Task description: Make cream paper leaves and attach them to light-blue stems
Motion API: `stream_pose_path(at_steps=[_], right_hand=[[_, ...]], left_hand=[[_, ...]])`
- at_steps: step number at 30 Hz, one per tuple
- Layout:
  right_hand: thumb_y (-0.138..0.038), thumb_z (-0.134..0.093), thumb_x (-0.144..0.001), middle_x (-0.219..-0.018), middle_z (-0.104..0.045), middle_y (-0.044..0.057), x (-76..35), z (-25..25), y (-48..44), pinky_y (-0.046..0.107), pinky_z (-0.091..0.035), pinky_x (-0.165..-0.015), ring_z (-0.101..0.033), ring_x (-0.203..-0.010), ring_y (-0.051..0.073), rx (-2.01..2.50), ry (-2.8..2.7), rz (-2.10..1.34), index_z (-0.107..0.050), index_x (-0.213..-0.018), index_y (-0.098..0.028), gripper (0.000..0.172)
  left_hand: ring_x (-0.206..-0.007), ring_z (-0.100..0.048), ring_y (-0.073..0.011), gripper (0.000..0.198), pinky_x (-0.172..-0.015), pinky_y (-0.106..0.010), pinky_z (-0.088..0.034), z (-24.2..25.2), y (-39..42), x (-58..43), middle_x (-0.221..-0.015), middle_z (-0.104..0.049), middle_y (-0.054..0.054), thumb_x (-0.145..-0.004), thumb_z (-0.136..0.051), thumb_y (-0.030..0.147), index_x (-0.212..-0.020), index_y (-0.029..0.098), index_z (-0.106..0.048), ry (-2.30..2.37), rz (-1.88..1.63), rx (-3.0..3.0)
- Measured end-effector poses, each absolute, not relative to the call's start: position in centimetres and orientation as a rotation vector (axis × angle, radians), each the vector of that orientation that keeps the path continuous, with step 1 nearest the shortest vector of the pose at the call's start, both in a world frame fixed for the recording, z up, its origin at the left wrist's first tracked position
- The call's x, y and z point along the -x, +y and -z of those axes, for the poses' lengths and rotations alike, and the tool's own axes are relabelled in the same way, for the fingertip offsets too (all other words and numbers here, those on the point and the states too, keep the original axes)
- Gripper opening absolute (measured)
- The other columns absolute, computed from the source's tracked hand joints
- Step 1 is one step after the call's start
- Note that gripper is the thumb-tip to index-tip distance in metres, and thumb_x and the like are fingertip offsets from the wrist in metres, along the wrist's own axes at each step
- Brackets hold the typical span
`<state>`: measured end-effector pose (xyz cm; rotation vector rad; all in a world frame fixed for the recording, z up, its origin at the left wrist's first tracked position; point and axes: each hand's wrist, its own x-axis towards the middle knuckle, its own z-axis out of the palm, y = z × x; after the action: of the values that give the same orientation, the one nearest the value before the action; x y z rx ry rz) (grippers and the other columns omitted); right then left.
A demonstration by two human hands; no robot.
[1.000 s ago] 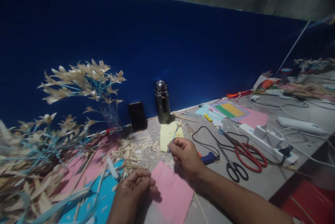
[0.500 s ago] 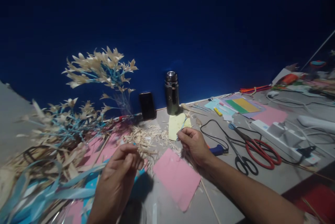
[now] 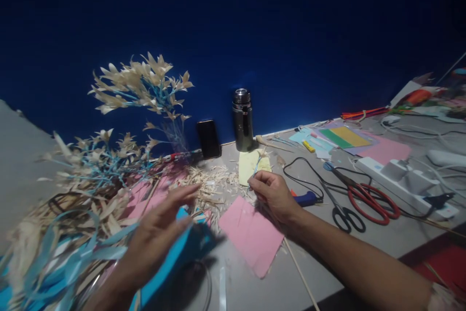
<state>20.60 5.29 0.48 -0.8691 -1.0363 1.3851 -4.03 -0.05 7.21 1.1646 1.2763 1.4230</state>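
Note:
A small pale flower on a thin blue stem [image 3: 257, 163] is pinched between the thumb and fingers of my right hand [image 3: 271, 192]. Below it lies a yellow paper sheet [image 3: 244, 170], and a pink paper square [image 3: 251, 238] rests just in front of that hand. My left hand [image 3: 163, 226] is held over the left side of the table, thumb and fingers apart, with nothing in it; it is slightly blurred. Beneath it is a bright blue sheet [image 3: 163, 272]. Beside the right hand, a blue-handled tool [image 3: 307, 198] with a black cord is partly hidden.
Pale flowers [image 3: 140, 85] stand in a clear vase at left, near dried strips and blue ribbon [image 3: 96, 253]. A phone [image 3: 208, 139] and flask [image 3: 242, 122] stand along the blue wall. Black scissors [image 3: 347, 219], red-handled scissors [image 3: 374, 204] and a power strip [image 3: 407, 187] lie at right.
My left hand has opened out from curled fingers and moved lower to the left. My right hand still pinches the flower stem. The view has shifted slightly.

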Motion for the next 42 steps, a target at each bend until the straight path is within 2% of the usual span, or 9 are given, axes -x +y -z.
stream_pose_path(at_steps=[2,5,8,14,20,26,33,38,42], right_hand=[[-0.043,-0.08,-0.076,-0.048,-0.041,-0.009,-20.5,-0.3,5.2,0.023,-0.015,-0.044,-0.026,-0.045,0.007,0.859,-1.051,-1.403,-0.061,-0.066,-0.017,0.033],[-0.045,-0.079,-0.078,-0.05,-0.042,-0.008,-20.4,-0.4,5.0,0.023,-0.017,-0.045,-0.028,-0.045,0.006,0.85,-1.095,-1.421,-0.061,-0.068,-0.017,0.034],[-0.047,-0.078,-0.078,-0.049,-0.042,-0.008,-20.2,-0.8,4.6,0.023,-0.02,-0.045,-0.029,-0.045,0.007,0.86,-1.129,-1.422,-0.062,-0.067,-0.018,0.035],[-0.038,-0.081,-0.073,-0.06,-0.059,-0.003,-19.5,-1.0,3.5,0.024,-0.037,-0.053,-0.048,-0.055,0.011,0.888,-1.168,-1.382,-0.067,-0.064,-0.018,0.026],[-0.039,-0.079,-0.077,-0.066,-0.068,0.0,-19.0,0.0,2.9,0.029,-0.049,-0.057,-0.063,-0.058,0.016,0.817,-1.114,-1.621,-0.075,-0.081,-0.017,0.023],[-0.036,-0.078,-0.081,-0.068,-0.071,0.001,-19.1,0.1,2.5,0.033,-0.055,-0.058,-0.069,-0.056,0.019,0.684,-0.979,-1.903,-0.064,-0.103,-0.019,0.032],[-0.034,-0.083,-0.078,-0.056,-0.063,-0.002,-18.4,0.7,2.1,0.035,-0.057,-0.051,-0.067,-0.051,0.021,0.602,-0.953,-1.898,-0.058,-0.08,-0.017,0.031],[-0.034,-0.085,-0.076,-0.059,-0.063,-0.001,-18.2,0.6,2.3,0.032,-0.055,-0.049,-0.065,-0.049,0.018,0.643,-0.927,-1.85,-0.06,-0.074,-0.016,0.031],[-0.036,-0.082,-0.078,-0.057,-0.063,0.0,-18.0,0.8,2.1,0.031,-0.054,-0.047,-0.064,-0.049,0.019,0.669,-0.988,-1.838,-0.063,-0.072,-0.016,0.028]], left_hand=[[-0.089,-0.067,-0.0284,0.044,-0.078,-0.03,-0.053,-6.5,-0.4,3.6,-0.096,-0.077,-0.011,-0.054,-0.094,0.03,-0.096,0.024,-0.083,1.3,-1.224,-1.432],[-0.058,-0.057,-0.0206,0.021,-0.058,-0.028,-0.046,-5.2,-0.2,2.4,-0.064,-0.068,-0.005,-0.07,-0.082,0.044,-0.074,0.024,-0.081,1.367,-1.215,-1.591],[-0.047,-0.043,-0.0154,0.045,-0.047,-0.026,-0.034,-3.9,0.7,0.8,-0.048,-0.05,-0.001,-0.08,-0.07,0.054,-0.05,0.022,-0.066,1.387,-1.161,-1.554],[-0.071,-0.064,-0.0191,0.031,-0.066,-0.028,-0.049,-1.8,1.2,-2.1,-0.079,-0.073,-0.008,-0.079,-0.076,0.047,-0.086,0.017,-0.079,1.14,-0.956,-1.148],[-0.058,-0.06,-0.0159,0.028,-0.062,-0.03,-0.051,-0.8,0.6,-2.7,-0.063,-0.066,-0.005,-0.076,-0.081,0.039,-0.068,0.014,-0.073,0.997,-0.957,-0.93],[-0.052,-0.059,-0.016,0.029,-0.056,-0.03,-0.051,-1.1,0.6,-2.5,-0.056,-0.065,-0.004,-0.069,-0.086,0.039,-0.064,0.013,-0.075,1.003,-0.992,-0.863],[-0.05,-0.061,-0.0169,0.026,-0.055,-0.029,-0.049,-0.1,0.3,-2.7,-0.053,-0.066,-0.005,-0.073,-0.082,0.037,-0.065,0.013,-0.075,1.065,-0.978,-0.97],[-0.055,-0.063,-0.0162,0.022,-0.058,-0.027,-0.05,0.5,0.5,-2.3,-0.058,-0.068,-0.004,-0.076,-0.08,0.037,-0.077,0.015,-0.077,1.058,-1.007,-0.999],[-0.054,-0.062,-0.0159,0.023,-0.057,-0.027,-0.051,0.7,0.4,-2.1,-0.057,-0.067,-0.003,-0.075,-0.081,0.037,-0.07,0.016,-0.075,1.054,-1.017,-1.002]])
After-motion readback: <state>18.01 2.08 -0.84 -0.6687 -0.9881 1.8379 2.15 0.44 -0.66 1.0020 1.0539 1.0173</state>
